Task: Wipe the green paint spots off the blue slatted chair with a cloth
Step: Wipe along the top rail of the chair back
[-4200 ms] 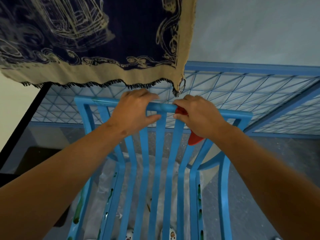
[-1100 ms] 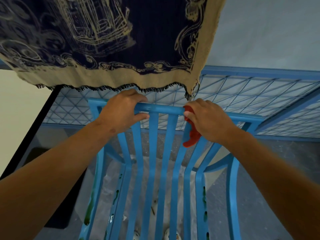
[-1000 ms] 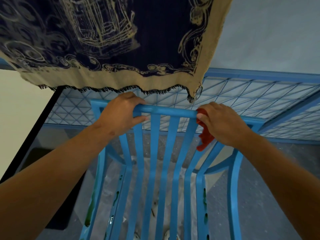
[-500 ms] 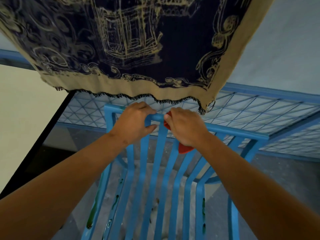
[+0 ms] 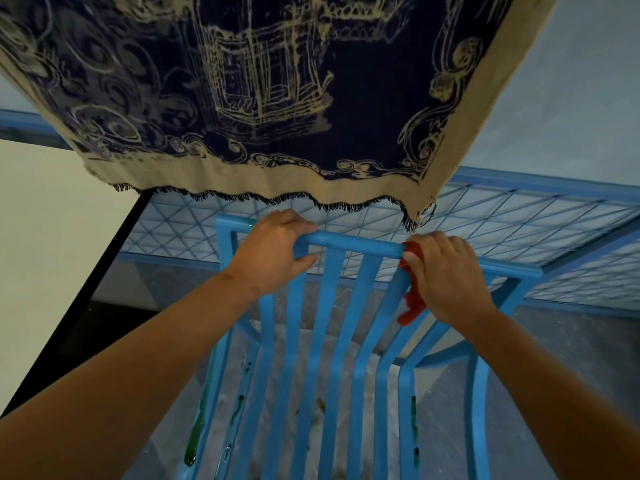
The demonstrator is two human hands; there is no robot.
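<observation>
We have both hands on the top rail of the chair (image 5: pixel 346 341), which stands right in front of us with its back towards us and a blue wire fence (image 5: pixel 519 216) just behind. Our left hand (image 5: pixel 270 261) curls over the rail near its left end, fingers on the far side and thumb underneath, and steadies the frame. Our right hand (image 5: pixel 446 275) bunches the cloth (image 5: pixel 410 299) against the rail further right, fingers wrapped over it, with a red tail hanging beside a slat. The cloth looks soft and limp, so we judge it will fold round a bar or slat easily; it is best kept wadded in the palm so pressure goes through the pads of the fingers. The chair looks rigid and fairly light, likely to tip or skid under a hard rub, hence the bracing hand on the rail, the sturdiest place to hold. The rail runs left to right across our view, while the slats run long from the rail down and away towards the seat, bending partway. The paint spots (image 5: pixel 414 420) we can see sit low on the outer slats, as dark green drips at left and right, well apart from the cloth. A patterned hanging (image 5: pixel 277 98) dangles above the rail.
</observation>
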